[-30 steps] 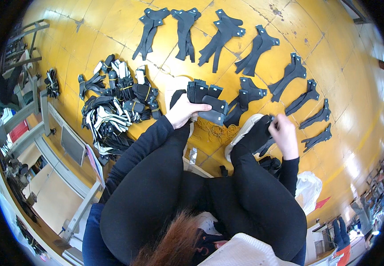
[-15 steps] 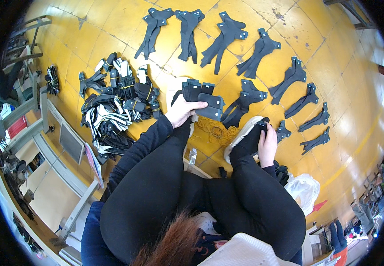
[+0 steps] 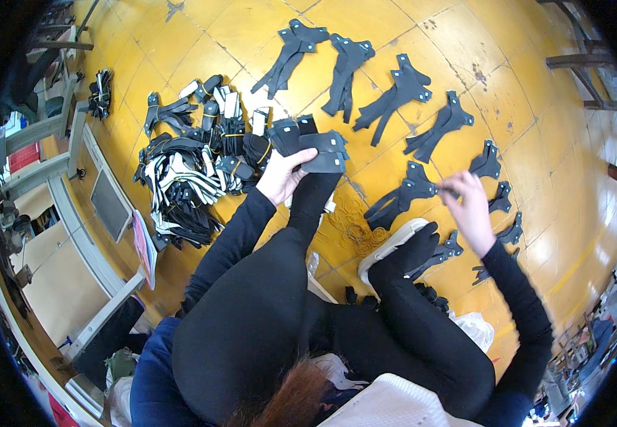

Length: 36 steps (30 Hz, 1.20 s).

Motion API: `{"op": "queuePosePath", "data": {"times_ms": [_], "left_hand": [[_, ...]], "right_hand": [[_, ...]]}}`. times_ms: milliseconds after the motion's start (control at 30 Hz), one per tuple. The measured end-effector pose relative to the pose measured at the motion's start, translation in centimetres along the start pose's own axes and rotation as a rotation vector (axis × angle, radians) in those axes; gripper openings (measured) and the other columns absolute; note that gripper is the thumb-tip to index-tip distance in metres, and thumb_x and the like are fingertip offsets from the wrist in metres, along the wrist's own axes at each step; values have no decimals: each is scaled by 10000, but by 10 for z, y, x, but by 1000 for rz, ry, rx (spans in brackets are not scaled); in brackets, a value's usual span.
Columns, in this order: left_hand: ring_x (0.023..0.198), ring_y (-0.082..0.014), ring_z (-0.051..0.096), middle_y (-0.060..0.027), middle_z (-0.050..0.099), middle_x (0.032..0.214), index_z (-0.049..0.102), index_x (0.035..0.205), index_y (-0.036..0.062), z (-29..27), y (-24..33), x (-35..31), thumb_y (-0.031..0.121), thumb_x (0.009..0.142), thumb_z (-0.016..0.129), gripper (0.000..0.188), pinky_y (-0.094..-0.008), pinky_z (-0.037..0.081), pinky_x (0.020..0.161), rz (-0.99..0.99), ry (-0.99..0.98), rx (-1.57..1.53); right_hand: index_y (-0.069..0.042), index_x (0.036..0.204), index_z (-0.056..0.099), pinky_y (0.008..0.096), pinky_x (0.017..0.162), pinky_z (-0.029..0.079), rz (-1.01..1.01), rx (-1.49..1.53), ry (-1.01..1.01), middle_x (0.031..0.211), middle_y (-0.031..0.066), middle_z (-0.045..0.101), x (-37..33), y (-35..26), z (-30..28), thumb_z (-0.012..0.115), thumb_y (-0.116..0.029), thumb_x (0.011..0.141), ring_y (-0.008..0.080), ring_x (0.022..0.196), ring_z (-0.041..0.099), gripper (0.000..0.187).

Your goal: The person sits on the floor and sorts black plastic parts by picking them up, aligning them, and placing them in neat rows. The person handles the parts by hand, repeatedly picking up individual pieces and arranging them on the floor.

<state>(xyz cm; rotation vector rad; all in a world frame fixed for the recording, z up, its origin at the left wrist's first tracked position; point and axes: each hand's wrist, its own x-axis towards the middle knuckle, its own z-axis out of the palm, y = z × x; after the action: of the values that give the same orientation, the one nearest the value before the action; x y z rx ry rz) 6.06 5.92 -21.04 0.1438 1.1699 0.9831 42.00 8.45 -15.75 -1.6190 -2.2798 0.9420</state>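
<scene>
My left hand [image 3: 285, 176] grips a stack of dark grey strap-like fabric pieces [image 3: 315, 151] with small pale labels, thumb on top. The stack is held above my left leg. My right hand [image 3: 471, 208] reaches over the floor, thumb and fingers bent and slightly apart. Its fingertips are at the right end of a pile of dark grey forked fabric pieces [image 3: 399, 196]; whether they touch it is unclear. Below that hand, beside my right shoe [image 3: 391, 249], another small fabric pile [image 3: 445, 252] is partly hidden.
Similar fabric piles [image 3: 395, 92] lie in a curve across the yellow tiled floor [image 3: 515, 96]. Bundled black and white pieces [image 3: 187, 181] are heaped at left. Rubber bands [image 3: 347, 229] lie between my feet. A clear plastic bag [image 3: 473, 329] sits at right, a grey metal frame [image 3: 102, 263] at left.
My right hand has moved up and right from beside my right shoe to the nearby fabric pile. My left hand still holds its stack. The whole view has turned and shifted a little.
</scene>
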Motion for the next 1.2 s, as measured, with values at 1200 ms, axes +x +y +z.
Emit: {"op": "queuePosePath", "data": {"times_ms": [1200], "left_hand": [[815, -134, 674, -67, 668, 983, 590, 1092, 17, 2, 24, 2, -41, 789, 683, 322, -243, 571, 682, 134, -27, 105]], "right_hand": [[27, 1013, 663, 264, 661, 523, -241, 822, -352, 806, 95, 686, 187, -108, 89, 648, -153, 847, 111, 718, 638, 244]]}}
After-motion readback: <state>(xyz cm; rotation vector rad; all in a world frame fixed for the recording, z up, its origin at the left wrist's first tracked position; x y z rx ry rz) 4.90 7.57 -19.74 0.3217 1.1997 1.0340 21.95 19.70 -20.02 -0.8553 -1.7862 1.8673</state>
